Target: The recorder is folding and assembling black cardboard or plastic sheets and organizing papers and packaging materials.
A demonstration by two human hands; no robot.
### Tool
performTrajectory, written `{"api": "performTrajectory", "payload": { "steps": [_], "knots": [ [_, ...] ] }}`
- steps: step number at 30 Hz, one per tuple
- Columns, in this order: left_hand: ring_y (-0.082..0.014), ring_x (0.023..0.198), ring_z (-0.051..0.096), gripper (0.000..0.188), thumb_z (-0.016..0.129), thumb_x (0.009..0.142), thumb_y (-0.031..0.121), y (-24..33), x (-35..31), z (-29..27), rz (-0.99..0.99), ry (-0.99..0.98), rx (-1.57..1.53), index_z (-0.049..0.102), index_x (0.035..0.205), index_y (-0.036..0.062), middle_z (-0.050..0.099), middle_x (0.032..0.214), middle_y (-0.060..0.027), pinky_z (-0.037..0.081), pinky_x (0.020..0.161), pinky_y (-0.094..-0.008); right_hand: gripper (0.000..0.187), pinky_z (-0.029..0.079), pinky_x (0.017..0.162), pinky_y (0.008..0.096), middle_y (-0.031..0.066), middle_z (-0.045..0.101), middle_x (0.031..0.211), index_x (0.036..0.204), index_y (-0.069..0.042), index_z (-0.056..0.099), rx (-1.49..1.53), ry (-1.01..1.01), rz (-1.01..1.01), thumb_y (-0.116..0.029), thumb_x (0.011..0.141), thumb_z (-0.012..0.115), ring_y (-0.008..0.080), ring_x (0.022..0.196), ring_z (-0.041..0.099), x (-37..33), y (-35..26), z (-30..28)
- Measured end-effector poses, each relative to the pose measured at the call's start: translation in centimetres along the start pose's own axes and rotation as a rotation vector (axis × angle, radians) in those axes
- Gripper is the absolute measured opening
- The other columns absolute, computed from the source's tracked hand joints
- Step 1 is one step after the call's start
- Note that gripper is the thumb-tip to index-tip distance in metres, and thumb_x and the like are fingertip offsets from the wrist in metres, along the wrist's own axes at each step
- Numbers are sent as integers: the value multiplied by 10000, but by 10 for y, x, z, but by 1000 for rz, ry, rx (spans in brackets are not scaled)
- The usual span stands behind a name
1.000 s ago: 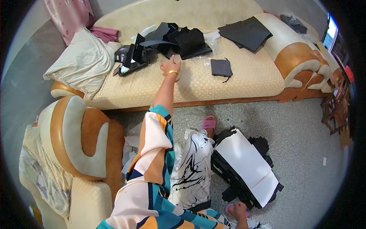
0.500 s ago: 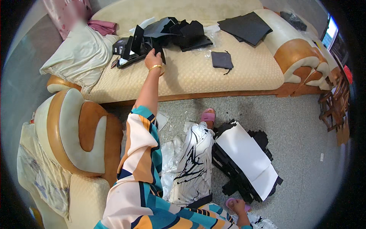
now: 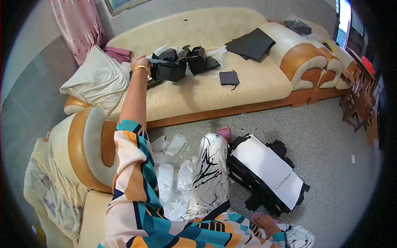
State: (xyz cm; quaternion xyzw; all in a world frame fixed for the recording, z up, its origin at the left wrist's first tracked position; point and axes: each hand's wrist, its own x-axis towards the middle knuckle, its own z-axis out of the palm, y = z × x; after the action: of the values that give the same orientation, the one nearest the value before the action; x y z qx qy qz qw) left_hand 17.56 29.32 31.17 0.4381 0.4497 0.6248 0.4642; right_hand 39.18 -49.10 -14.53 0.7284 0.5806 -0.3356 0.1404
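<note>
At the far left of the sofa seat, my left hand (image 3: 140, 63) is closed on the edge of an open black box (image 3: 171, 71), its arm stretched out with a gold bracelet at the wrist. The fingertips are partly hidden. Beside that box, on its right, lie more black box pieces (image 3: 199, 61). My right hand (image 3: 268, 225) rests low by my leg, above a pink sandal, with its fingers curled and nothing visible in them.
Flat black sheets (image 3: 251, 44) and a dark drawstring pouch (image 3: 228, 78) lie on the sofa (image 3: 248, 87). On the floor, a stack of flattened black cardboard (image 3: 256, 200) carries white sheets (image 3: 264, 161). Clear plastic bags (image 3: 184, 182) lie beside my leg. A pillow (image 3: 97, 78) leans at the left.
My left hand has moved left and now grips the black box, which appears lifted or turned. The view has shifted a little. My right hand stays low by my leg.
</note>
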Motion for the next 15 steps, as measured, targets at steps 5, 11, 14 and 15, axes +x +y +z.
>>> {"api": "performTrajectory", "payload": {
  "steps": [5,11,14,15],
  "knots": [
    [-263,802,603,322,486,756,-113,62,33,-47,-173,-86,-289,564,1048,-2,558,990,-140,564,670,-295,259,513,650,399,77,584,1044,1066,-146,550,-92,-72,-72,-199,834,448,244,837,626,-13,-20,-40],
    [-220,826,590,429,465,804,-70,111,-48,-87,-157,-382,-400,458,1218,41,534,1009,-138,541,689,-235,248,514,644,376,78,598,961,1001,-134,578,-149,65,-7,-153,755,562,238,841,626,5,-8,8],
    [-193,838,578,440,473,817,-54,133,-70,-155,-63,-645,-366,448,1240,64,524,1037,-134,527,699,-223,251,507,619,405,71,613,953,1023,-134,595,82,384,-315,-160,779,548,252,833,627,21,18,39],
    [-172,838,577,437,478,820,-44,134,-83,-170,-80,-827,-396,462,1238,82,531,1041,-125,521,681,-213,253,503,617,414,68,614,963,1030,-133,596,-48,273,-248,-164,784,544,255,838,625,23,16,40]
  ]
}}
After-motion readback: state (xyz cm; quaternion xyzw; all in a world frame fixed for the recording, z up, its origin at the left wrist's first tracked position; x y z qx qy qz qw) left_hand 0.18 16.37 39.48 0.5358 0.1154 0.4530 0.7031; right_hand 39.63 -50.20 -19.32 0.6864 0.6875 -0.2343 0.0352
